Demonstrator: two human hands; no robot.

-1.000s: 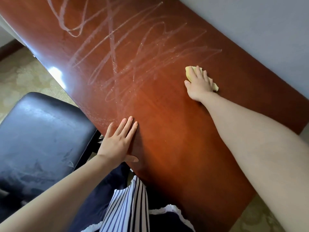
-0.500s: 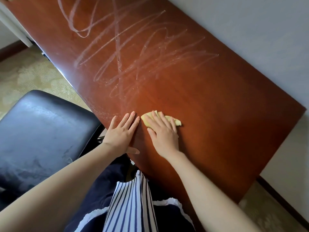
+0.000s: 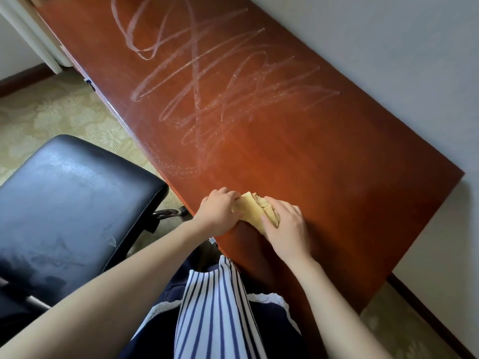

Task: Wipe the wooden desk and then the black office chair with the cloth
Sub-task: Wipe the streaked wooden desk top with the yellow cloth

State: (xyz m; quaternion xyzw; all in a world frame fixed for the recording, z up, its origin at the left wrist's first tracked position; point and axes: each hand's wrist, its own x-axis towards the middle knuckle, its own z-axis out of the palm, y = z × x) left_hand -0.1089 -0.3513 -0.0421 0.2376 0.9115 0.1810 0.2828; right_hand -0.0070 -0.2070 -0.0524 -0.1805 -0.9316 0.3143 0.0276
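A yellow cloth [image 3: 252,212], soiled dark on its right side, lies bunched on the near edge of the reddish wooden desk [image 3: 324,161]. My left hand [image 3: 219,213] grips its left end with curled fingers. My right hand [image 3: 286,229] holds its right end against the desk top. Pale dusty scribble streaks [image 3: 220,84] cover the far half of the desk. The black office chair [image 3: 67,208] stands to the left of the desk, its seat showing dull smudges.
A pale wall [image 3: 388,60] runs along the desk's right side. Patterned beige carpet [image 3: 64,115] lies under the chair. A white frame [image 3: 33,40] stands at the far left. My striped clothing [image 3: 215,307] is close below the desk edge.
My right hand dragged the cloth from the desk's far right side back to the near edge. My left hand, flat on the desk before, now grips the cloth's left end.
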